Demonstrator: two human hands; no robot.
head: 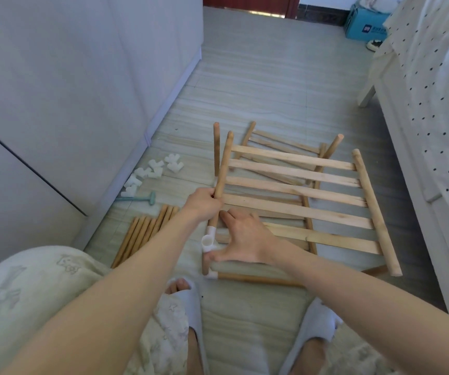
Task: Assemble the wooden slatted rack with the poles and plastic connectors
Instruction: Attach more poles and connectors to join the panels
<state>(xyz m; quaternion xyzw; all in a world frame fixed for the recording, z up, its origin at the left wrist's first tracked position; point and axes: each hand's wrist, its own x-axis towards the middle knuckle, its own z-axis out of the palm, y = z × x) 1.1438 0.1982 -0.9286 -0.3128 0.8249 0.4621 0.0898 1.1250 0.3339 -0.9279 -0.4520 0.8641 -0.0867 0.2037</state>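
The left hand (203,201) grips the side pole (224,163) of the slatted panel (299,190), while the right hand (245,236) spreads across its near end, thumb touching the white connector (209,240). Spare connectors (153,171) and loose poles (145,231) lie on the floor (258,77) to the left.

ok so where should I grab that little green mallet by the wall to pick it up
Grip the mallet by the middle of its thin handle, coming straight down from above. It lies flat on the floor with its head to the right, and the white connectors crowd its far side, so the bare handle is the easiest part to pinch.
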